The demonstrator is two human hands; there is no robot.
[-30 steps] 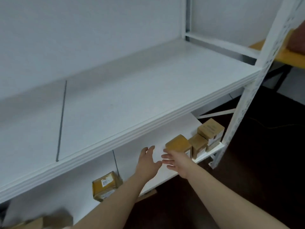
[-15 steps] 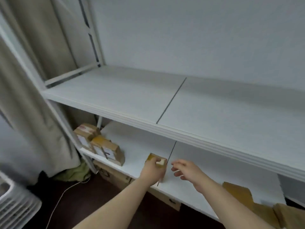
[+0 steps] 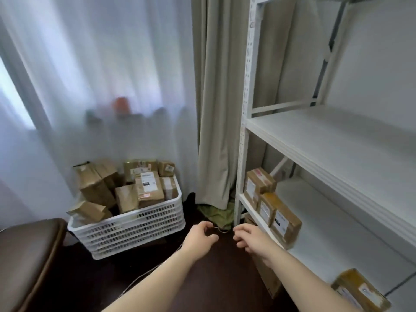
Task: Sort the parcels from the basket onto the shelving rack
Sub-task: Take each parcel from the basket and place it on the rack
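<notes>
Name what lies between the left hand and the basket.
In the head view, only bare dark floor lies between the left hand and the basket. No parcel or other thing stands in that gap.

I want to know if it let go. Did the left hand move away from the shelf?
Yes. The left hand has come off the lower shelf, leftward past the rack's front post toward the basket, and it holds nothing.

Beige curtain point(image 3: 216, 109), sheer curtain point(image 3: 101, 64) (orange blur point(image 3: 120, 104) behind), brown seat point(image 3: 24, 255), green cloth point(image 3: 218, 216).
</notes>
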